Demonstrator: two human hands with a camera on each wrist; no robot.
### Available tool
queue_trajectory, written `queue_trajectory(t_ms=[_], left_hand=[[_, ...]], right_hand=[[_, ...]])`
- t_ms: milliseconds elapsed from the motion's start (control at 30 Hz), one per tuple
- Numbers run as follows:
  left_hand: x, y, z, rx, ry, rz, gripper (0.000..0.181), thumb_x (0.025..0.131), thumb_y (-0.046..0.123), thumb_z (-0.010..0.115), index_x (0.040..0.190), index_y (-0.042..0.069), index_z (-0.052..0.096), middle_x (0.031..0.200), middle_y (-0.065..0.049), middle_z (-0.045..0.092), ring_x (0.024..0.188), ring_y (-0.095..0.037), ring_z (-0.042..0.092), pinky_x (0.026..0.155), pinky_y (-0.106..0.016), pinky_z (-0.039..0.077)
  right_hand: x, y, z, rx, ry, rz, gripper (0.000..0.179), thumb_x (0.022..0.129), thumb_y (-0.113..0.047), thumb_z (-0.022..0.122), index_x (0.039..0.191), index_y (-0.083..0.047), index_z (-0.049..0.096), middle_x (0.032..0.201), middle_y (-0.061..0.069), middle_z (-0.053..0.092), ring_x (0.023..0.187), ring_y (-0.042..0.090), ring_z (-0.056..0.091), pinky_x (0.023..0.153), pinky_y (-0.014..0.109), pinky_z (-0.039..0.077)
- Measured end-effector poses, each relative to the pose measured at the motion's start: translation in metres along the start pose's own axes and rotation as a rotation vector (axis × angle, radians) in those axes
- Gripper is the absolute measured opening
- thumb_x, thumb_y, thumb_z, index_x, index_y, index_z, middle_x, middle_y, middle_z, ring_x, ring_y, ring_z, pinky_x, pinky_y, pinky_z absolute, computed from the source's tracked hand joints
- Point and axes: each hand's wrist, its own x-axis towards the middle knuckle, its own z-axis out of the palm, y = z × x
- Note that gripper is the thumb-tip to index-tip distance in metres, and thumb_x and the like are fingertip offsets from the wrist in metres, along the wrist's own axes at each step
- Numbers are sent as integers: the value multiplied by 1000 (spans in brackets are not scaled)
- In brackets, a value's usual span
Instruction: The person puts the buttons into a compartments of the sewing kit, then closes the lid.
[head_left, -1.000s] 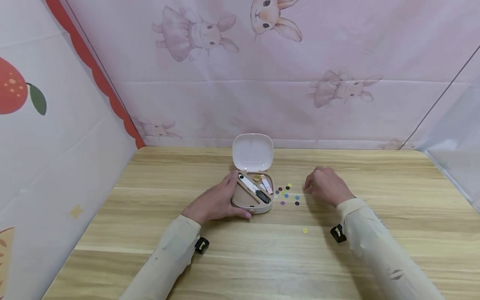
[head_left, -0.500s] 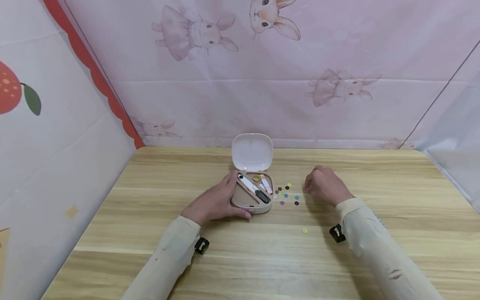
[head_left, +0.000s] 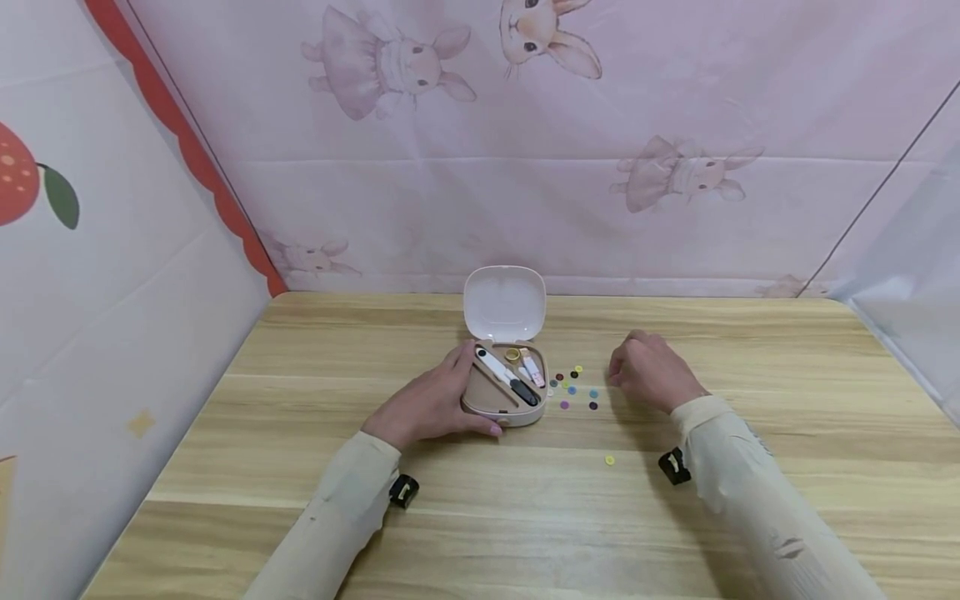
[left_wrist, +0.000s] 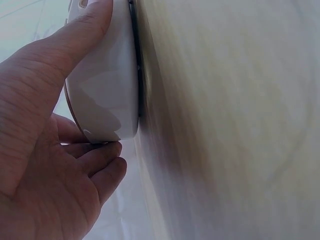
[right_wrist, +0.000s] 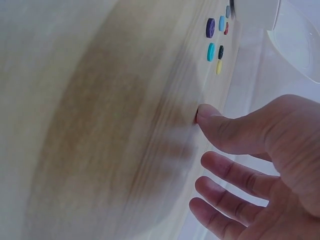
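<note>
My left hand grips the near left side of an open white sewing box, thumb along its front wall. In the left wrist view the thumb presses the white wall and the fingers curl at its far end. Inside lie thread snips with a black end, a gold ring and a small pink-and-white item. My right hand is down at the table, right of several loose buttons. Its thumb tip meets the tabletop at a small dark edge; the index finger is hidden, so I cannot tell whether it pinches a button.
The box's white lid stands raised at the back. A lone yellow button lies nearer on the wooden table. A pink rabbit-print cloth hangs behind the table's back edge, and a white printed sheet hangs at the left.
</note>
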Motion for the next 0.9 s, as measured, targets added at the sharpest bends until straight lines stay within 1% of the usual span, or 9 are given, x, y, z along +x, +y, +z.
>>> queue_trajectory(t_ms=[133,333,533,667,900], left_hand=[[0,0,0,5,0,3,130,73,58,86,163,15,3,160,-7,27,136,-21,43,112,-39,39],[0,1,-1,8,1,4,129,73,58,86,163,14,5,159,-7,28,134,-21,44,111,-39,40],[0,0,-1,0,-1,5,130,73,57,86,163,15,4,160,-7,27,135,-21,43,112,-39,39],[0,1,-2,2,3,7,128,73,57,86,163,14,6,158,-8,29,134,-22,45,111,-40,40],[-1,1,-2,-3,4,2,125,73,57,87,162,14,10,155,-6,32,131,-20,47,110,-39,42]], right_hand=[[0,0,0,-7,0,-8,20,74,11,71,79,-7,79,87,8,67,89,30,59,90,53,49],[0,0,-1,-13,-2,-10,22,73,12,69,78,-6,79,87,8,67,90,30,59,87,50,51],[1,0,0,-10,4,-14,19,73,11,72,78,-6,78,88,9,68,90,30,60,87,49,52],[1,1,0,-12,10,-21,16,73,10,74,77,-6,77,88,10,67,89,30,60,86,49,53],[-1,1,1,-12,3,-19,16,74,10,75,76,-6,75,91,11,65,90,31,58,90,51,51]])
